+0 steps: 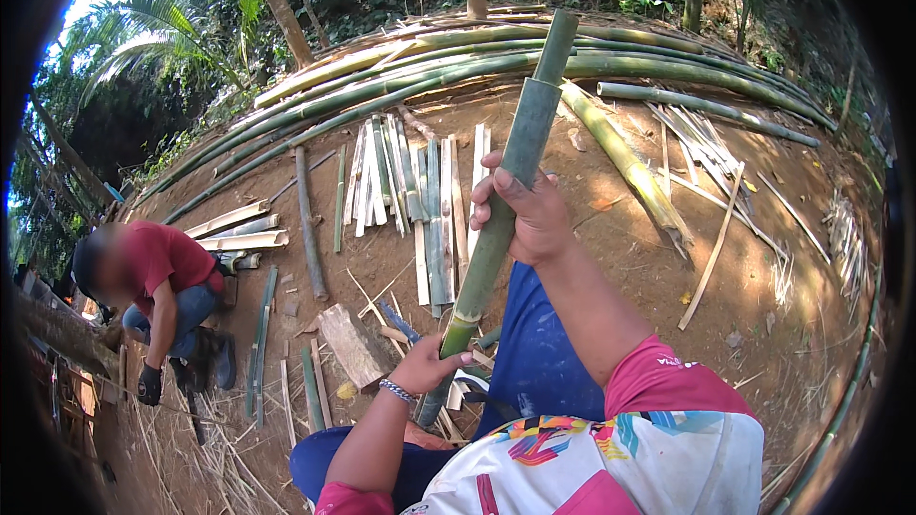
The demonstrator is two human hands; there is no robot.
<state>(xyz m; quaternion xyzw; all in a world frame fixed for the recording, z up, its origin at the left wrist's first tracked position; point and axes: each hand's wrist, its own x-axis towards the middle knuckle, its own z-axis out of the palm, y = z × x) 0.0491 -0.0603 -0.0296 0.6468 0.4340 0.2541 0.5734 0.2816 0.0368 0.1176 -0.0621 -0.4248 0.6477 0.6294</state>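
A thick green bamboo piece (489, 272) slants up in front of me, with a narrower split section at its top end. My right hand (532, 215) is wrapped round its middle, thumb across the front. Lower down, my left hand (429, 364) is closed round the piece near a pale node; a beaded bracelet circles that wrist. What lies just under my left hand is partly hidden. Beside it on the ground sits a rough wooden block (353, 343), with a blue-grey strip (399, 321) next to it.
Split bamboo slats (382, 172) lie in rows ahead. Long bamboo poles (401, 86) are heaped behind them. To the right are a yellowish bamboo pole (625, 162) and thin strips (706, 153). A person (167, 277) in a red shirt crouches at left, one hand gloved.
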